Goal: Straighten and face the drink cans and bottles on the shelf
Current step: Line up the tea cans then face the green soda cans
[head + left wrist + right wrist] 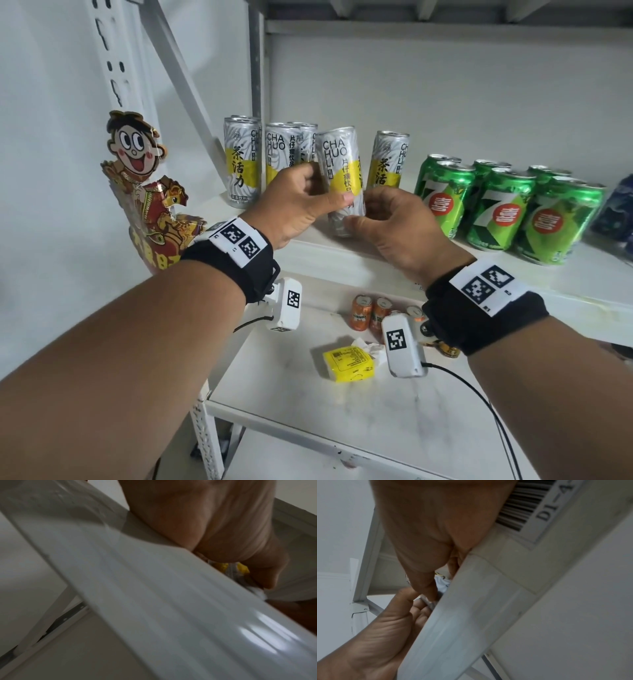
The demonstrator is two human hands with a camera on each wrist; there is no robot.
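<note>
A tall white-and-yellow tea can (pixel 340 171) stands tilted near the front of the white shelf (pixel 342 250). My left hand (pixel 301 202) grips its middle, thumb across the front. My right hand (pixel 387 226) pinches its lower part from the right. Several matching tea cans (pixel 241 161) stand upright behind and beside it. A block of green 7-Up cans (pixel 500 209) fills the shelf to the right. The left wrist view shows only a sliver of the can (pixel 228 568) past the shelf lip (pixel 154 601). In the right wrist view my right fingers (pixel 426 582) meet it beside my left hand (pixel 399 618).
A cartoon cardboard figure (pixel 144 192) stands at the shelf's left end. A dark blue pack (pixel 616 212) sits at the far right. On the lower shelf (pixel 308 411) lie orange cans (pixel 370 313) and a yellow tissue pack (pixel 347 363). A barcode label (pixel 527 505) is on the shelf lip.
</note>
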